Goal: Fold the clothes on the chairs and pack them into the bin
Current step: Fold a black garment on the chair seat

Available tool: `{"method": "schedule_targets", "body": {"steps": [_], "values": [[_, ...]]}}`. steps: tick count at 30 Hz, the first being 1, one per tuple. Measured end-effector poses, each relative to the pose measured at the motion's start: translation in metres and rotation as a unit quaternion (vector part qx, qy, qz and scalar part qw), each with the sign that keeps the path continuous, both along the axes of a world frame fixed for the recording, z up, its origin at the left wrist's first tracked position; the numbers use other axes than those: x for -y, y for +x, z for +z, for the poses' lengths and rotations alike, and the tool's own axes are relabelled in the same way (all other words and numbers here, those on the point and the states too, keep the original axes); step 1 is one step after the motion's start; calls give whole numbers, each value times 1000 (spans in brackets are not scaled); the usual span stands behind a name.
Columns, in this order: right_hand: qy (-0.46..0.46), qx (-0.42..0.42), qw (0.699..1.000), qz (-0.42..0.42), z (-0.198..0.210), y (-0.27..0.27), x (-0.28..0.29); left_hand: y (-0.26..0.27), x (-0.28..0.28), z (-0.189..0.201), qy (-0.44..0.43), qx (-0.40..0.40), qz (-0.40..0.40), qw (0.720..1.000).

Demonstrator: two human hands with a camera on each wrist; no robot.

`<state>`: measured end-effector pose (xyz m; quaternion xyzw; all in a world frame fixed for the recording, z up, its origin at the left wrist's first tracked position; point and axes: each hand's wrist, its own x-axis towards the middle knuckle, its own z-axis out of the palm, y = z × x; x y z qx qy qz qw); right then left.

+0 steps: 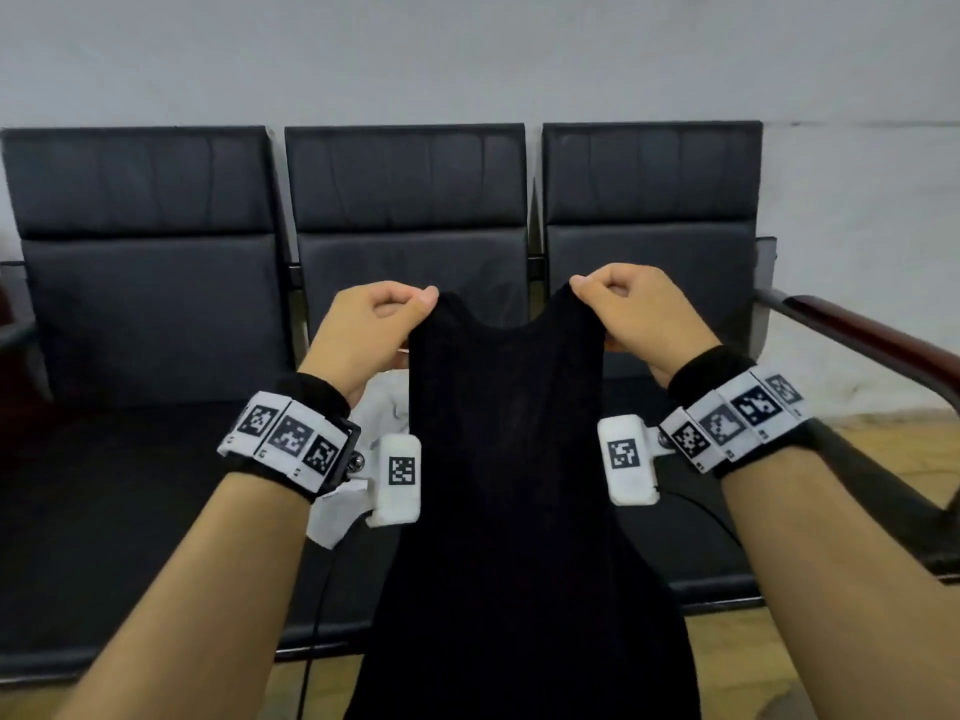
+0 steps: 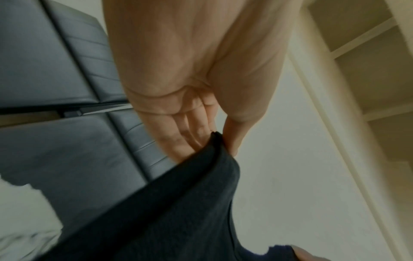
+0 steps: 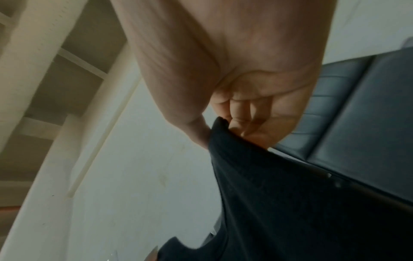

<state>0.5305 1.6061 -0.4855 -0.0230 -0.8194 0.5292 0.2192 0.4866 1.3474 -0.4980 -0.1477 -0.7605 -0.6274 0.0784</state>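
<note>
A black sleeveless top [image 1: 509, 459] hangs in the air in front of the middle chair, held up by its two shoulder straps. My left hand [image 1: 382, 317] pinches the left strap between thumb and curled fingers. My right hand [image 1: 623, 304] pinches the right strap the same way. The left wrist view shows the dark fabric [image 2: 178, 203] caught between thumb and fingers [image 2: 192, 134]. In the right wrist view the top [image 3: 290, 194] hangs down from the fingers [image 3: 241, 113]. A white garment [image 1: 382, 407] lies on the seat behind the top, mostly hidden. No bin is in view.
Three joined black padded chairs [image 1: 150, 304] stand against a pale wall. A dark wooden armrest [image 1: 852, 335] juts out at the right end. Wood floor [image 1: 904, 449] shows at the right. A black cable [image 1: 317, 615] hangs over the seat's front edge.
</note>
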Motion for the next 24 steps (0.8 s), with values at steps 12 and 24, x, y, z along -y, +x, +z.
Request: {"method": "schedule_targets", "body": {"steps": [12,24], "values": [[-58,82,994,31,-117,-89,12,-74,-61,-109,11,82,-10,997],[50,103,992,50,-132,-105,17,-86,-84,-121,49,182,-93,978]]}}
